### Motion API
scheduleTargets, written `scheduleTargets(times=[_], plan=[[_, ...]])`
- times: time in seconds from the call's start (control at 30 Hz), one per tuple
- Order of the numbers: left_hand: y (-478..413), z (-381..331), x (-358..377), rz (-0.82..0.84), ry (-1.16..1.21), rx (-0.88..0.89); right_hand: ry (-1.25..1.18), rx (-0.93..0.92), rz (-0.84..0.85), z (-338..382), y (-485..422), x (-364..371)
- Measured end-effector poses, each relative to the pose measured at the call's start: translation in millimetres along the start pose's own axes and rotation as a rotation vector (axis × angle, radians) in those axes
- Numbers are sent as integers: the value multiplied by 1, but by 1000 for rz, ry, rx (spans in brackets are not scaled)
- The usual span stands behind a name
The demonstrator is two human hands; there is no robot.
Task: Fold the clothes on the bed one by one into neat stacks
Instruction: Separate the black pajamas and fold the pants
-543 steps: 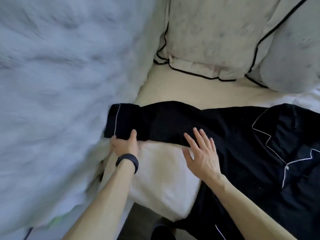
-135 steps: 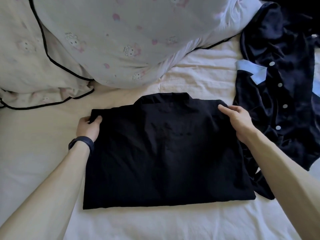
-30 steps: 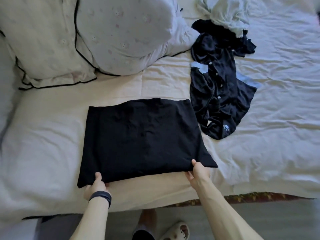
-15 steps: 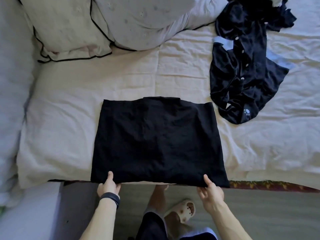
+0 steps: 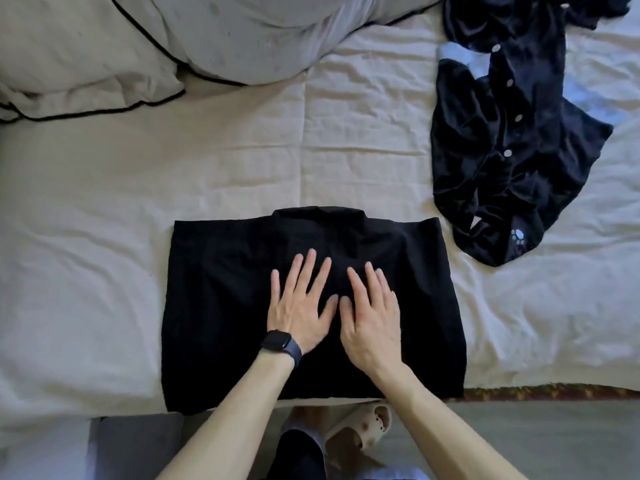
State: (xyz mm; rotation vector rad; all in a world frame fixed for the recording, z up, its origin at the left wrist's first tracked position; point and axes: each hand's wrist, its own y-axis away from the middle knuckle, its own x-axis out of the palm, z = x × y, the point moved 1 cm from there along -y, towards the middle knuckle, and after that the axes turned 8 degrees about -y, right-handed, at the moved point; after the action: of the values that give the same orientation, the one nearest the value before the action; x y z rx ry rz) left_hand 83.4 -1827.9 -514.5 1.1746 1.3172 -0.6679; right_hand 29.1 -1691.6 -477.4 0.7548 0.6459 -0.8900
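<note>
Now the bed (image 5: 225, 150) fills most of the view, its pale sheet creased, with two pillows (image 5: 79, 57) heaped at the far left. On the near edge lies the folded black shirt (image 5: 214, 306), a tidy rectangle with its collar at the far side, in much the same spot as half a second ago. Off to the right a dark buttoned garment (image 5: 502, 168) lies crumpled and unfolded, just beside the shirt's far right corner. The hands are what changed. A moment back each pinched a near corner of the shirt. At present the left hand (image 5: 301, 306) and right hand (image 5: 372, 320) lie flat side by side on its middle, fingers straight and spread, thumbs nearly touching, holding nothing. A dark watch (image 5: 277, 342) sits on the left wrist. Below the bed's edge a pale slipper (image 5: 360, 427) shows on the floor.
</note>
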Motion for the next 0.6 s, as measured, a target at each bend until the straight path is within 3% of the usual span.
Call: scheduleTargets(times=[0.1,0.2,0.3,0.4,0.5,0.6], plan=[[-46,13,9,47,-133,92,255,-128,64,-15,-58,19],[-68,27,12,125,-165,107,390,-42,76,-55,-92,9],[-79,27,-3,-71,-92,137,362,62,9,-77,-99,-17],[-105,36,-24,-290,16,-13,302,-11,-100,-71,-105,-44],[-128,55,-36,-159,56,-148,236,-161,15,-43,-130,-52],[-134,67,-40,-57,44,-64,223,-244,101,-19,-154,-40]])
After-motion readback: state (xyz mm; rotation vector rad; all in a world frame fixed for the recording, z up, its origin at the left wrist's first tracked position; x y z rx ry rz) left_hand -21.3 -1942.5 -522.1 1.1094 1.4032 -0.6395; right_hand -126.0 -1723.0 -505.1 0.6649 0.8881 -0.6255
